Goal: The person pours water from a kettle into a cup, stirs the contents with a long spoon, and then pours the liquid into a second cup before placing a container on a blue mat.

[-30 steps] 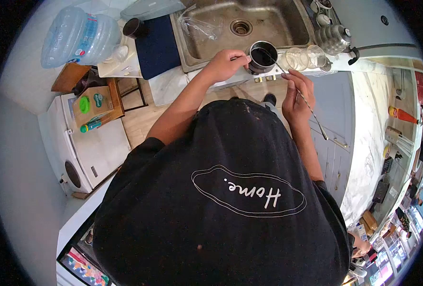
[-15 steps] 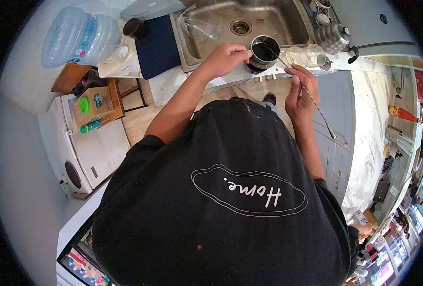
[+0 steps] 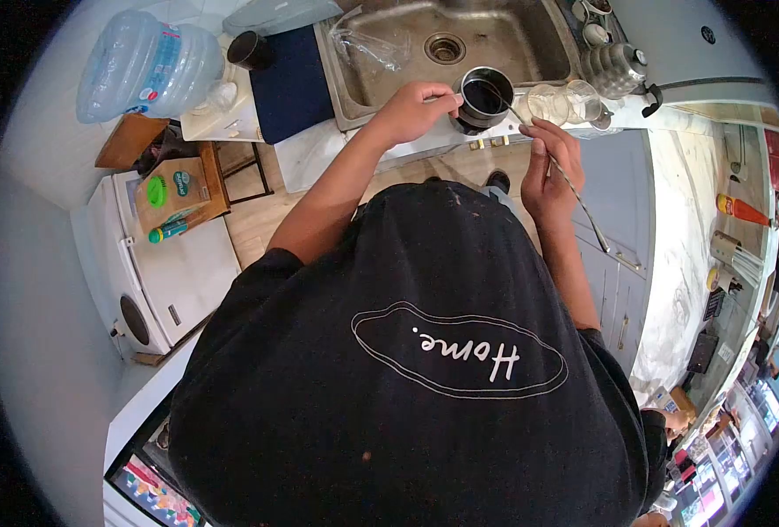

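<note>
**Thin metal rod (image 3: 580, 200) dipping into a metal cup (image 3: 486, 113) beside a sink (image 3: 517, 63)**

A person in a black shirt (image 3: 442, 272) printed with "Home." is standing at a pale surface (image 3: 306, 162), both arms reaching forward. The right hand (image 3: 552, 171) is pinching the rod between thumb and fingers, the twisted shaft slanting from the cup back past the hand's outer side. The dipped end is disappearing into the cup's dark interior. The left hand (image 3: 418, 112) is pinching at the cup's side with thumb and forefinger, its other fingers curling in. The cup is sitting between the two hands, mouth up, just beyond their fingertips.

Clear glasses (image 3: 549, 104) are standing close beyond the right hand's fingertips. Ahead of both hands, the sink is stretching away, crumpled clear plastic (image 3: 376, 53) lying in its left part. Left of the left hand, a dark blue mat (image 3: 291, 88) is covering part of the worktop, a dark tumbler (image 3: 251, 51) resting at its edge. Farther left, a large water bottle (image 3: 148, 70) is looming. Well to the right of the right hand, a red bottle (image 3: 741, 209) is showing.
</note>
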Demonstrator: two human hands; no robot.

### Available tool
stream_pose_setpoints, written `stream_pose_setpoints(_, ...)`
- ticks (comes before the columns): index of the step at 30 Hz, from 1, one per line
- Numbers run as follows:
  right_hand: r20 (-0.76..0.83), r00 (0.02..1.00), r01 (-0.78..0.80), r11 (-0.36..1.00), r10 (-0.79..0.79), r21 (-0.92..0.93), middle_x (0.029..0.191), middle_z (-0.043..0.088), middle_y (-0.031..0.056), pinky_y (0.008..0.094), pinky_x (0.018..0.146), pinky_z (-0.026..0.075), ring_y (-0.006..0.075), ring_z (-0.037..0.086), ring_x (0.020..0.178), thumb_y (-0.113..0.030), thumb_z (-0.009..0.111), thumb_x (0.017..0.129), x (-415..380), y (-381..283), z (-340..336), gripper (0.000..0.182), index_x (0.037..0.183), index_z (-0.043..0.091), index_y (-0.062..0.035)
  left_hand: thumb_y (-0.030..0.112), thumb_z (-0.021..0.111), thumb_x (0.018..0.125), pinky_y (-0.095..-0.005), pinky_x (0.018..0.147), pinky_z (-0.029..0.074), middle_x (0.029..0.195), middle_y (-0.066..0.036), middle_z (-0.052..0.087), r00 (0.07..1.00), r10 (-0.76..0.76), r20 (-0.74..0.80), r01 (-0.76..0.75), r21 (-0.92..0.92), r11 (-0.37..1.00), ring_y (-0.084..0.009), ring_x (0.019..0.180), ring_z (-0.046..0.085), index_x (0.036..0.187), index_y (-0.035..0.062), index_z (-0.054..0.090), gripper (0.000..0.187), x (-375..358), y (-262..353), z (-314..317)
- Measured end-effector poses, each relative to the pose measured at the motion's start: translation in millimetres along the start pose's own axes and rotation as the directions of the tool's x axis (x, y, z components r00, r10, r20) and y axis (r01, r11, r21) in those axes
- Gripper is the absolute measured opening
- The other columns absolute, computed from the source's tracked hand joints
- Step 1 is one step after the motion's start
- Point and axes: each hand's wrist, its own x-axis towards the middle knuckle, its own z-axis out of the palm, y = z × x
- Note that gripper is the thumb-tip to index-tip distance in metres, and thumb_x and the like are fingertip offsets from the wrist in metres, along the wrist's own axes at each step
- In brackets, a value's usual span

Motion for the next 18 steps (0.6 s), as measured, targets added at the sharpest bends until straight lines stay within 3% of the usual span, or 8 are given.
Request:
stream_pose_setpoints(5,0.001,1.0,0.028,1.0,-0.028,-0.01,0.107,0.073,0.014,0.0393,0.09,0.05,0.031,0.068,0.101,-0.004,0.065,0.093,3.2,1.8,1.0,0.01,0.101,0.07,-0.0074,0.036,0.06,0.101,-0.0296,0.085,0.043,0.087,-0.001,0.069,1.0,-0.009,-0.006,0.009,-0.025,1.0,-0.0114,0.086,0.056,0.087,0.0065,0.072,0.035,7.3,-5.4,-0.3)
stream_pose_setpoints(8,-0.008,0.999,0.04,0.999,-0.04,-0.012,0.107,0.073,0.0138,0.0391,0.09,0.05,0.0308,0.068,0.1,-0.004,0.065,0.093,7.3,1.8,1.6,0.01,0.101,0.07,-0.0078,0.037,0.06,0.101,-0.0297,0.085,0.043,0.086,-0.001,0.068,0.996,-0.092,0.004,0.092,-0.038,0.995,-0.0113,0.086,0.055,0.087,0.0067,0.072,0.036,4.5,12.3,-4.3)
stream_pose_setpoints(11,-0.012,0.999,0.049,0.999,-0.049,-0.023,0.106,0.073,0.0137,0.0393,0.09,0.05,0.0308,0.069,0.101,-0.003,0.066,0.092,9.0,2.4,1.2,0.011,0.101,0.07,-0.008,0.038,0.06,0.101,-0.0297,0.084,0.043,0.086,0.0,0.068,1.0,0.004,-0.012,-0.005,-0.052,0.999,-0.011,0.086,0.055,0.087,0.0064,0.072,0.037,12.0,1.3,-2.4)
stream_pose_setpoints(17,-0.003,0.997,0.071,0.997,-0.071,-0.014,0.104,0.073,0.0137,0.0401,0.09,0.051,0.0311,0.069,0.101,-0.003,0.066,0.092,11.4,2.9,2.1,0.009,0.1,0.07,-0.0073,0.038,0.059,0.101,-0.0296,0.087,0.042,0.086,-0.001,0.067,1.0,0.005,-0.019,-0.005,-0.03,1.0,-0.0116,0.088,0.055,0.086,0.0051,0.071,0.038,18.3,0.6,-3.5)
stream_pose_setpoints(18,-0.001,0.998,0.066,0.998,-0.066,-0.02,0.104,0.073,0.0138,0.0403,0.09,0.051,0.0312,0.069,0.101,-0.003,0.066,0.092,11.8,3.2,2.5,0.009,0.099,0.07,-0.0071,0.036,0.061,0.099,-0.0295,0.083,0.044,0.085,-0.002,0.068,1.0,-0.009,-0.028,0.008,-0.024,1.0,-0.0117,0.085,0.056,0.086,0.0045,0.072,0.036,18.8,1.2,-4.0)
